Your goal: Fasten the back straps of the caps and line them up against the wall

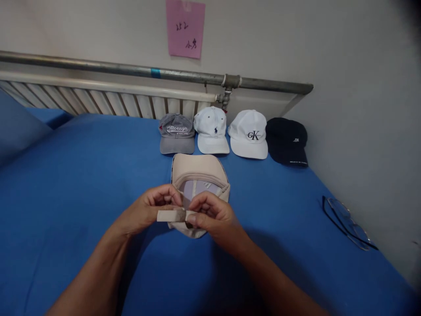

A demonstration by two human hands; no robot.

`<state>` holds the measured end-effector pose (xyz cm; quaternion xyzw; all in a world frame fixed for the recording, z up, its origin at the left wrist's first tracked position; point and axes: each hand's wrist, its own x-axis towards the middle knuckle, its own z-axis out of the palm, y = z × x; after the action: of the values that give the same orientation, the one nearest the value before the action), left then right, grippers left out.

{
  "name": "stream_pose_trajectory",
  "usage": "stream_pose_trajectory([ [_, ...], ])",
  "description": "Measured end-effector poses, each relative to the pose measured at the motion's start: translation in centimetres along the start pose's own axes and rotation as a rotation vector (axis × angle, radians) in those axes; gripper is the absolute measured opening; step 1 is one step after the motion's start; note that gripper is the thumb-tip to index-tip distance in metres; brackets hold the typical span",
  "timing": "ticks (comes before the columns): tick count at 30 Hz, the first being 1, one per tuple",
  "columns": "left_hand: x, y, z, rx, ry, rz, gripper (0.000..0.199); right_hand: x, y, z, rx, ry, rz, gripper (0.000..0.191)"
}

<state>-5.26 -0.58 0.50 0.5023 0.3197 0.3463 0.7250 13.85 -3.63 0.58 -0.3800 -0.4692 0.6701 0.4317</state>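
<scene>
A beige cap (200,166) lies upside down on the blue sheet, its brim pointing away from me and its inside facing up. At its near edge, the back strap (168,216) with a metal buckle (180,214) is raised between my hands. My left hand (149,208) pinches the strap from the left, next to the buckle. From the right, my right hand (213,215) grips the strap with thumb and fingers. Part of the cap's near rim is hidden behind my fingers.
Behind the cap stand a grey cap (176,134), a pale cap (211,130), a white cap (249,134) and a black cap (287,141) in a row. Glasses (348,224) lie at the right by the wall. A radiator (108,102) and pipe (112,67) run behind.
</scene>
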Motion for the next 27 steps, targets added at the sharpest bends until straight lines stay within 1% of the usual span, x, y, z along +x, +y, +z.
stream_pose_trajectory([
  [2,-0.1,0.1,0.0,0.013,-0.01,-0.021,0.017,-0.1,-0.1,-0.1,-0.038,-0.027,-0.005,0.012],
  [4,-0.1,0.1,0.0,0.019,0.011,-0.021,0.017,-0.2,-0.2,-0.3,-0.144,-0.021,-0.061,0.011],
  [7,0.1,0.1,0.0,0.016,0.048,0.01,0.019,-0.3,-0.1,-0.2,-0.427,0.001,-0.245,0.022],
  [9,0.2,0.0,-0.1,0.008,0.036,0.02,0.021,-0.5,0.1,0.0,-0.599,0.003,-0.382,0.029],
  [11,0.3,0.0,0.0,0.012,0.015,0.02,0.021,-0.6,0.3,0.3,-0.711,0.016,-0.489,0.026],
  [13,0.3,-0.1,0.1,0.027,0.01,0.018,0.023,-0.6,0.4,0.4,-0.785,0.029,-0.553,0.023],
  [17,0.0,0.0,0.0,0.058,0.017,0.035,0.023,-0.7,0.1,0.6,-0.856,0.049,-0.609,0.019],
  [20,-0.3,0.1,-0.5,0.097,-0.016,0.122,0.015,-0.9,-0.2,0.5,-0.878,0.096,-0.619,0.016],
  [21,-0.4,0.1,-0.7,0.103,-0.034,0.155,0.019,-1.0,-0.3,0.5,-0.89,0.107,-0.626,0.015],
  [24,-0.5,0.2,-0.9,0.114,-0.11,0.231,0.038,-1.1,-0.4,0.5,-0.922,0.122,-0.656,0.015],
  [25,-0.5,0.3,-0.8,0.144,-0.137,0.236,0.039,-1.1,-0.4,0.4,-0.928,0.123,-0.667,0.015],
  [27,-0.6,0.6,-0.4,0.253,-0.164,0.226,0.03,-1.0,-0.4,0.3,-0.936,0.127,-0.683,0.015],
])
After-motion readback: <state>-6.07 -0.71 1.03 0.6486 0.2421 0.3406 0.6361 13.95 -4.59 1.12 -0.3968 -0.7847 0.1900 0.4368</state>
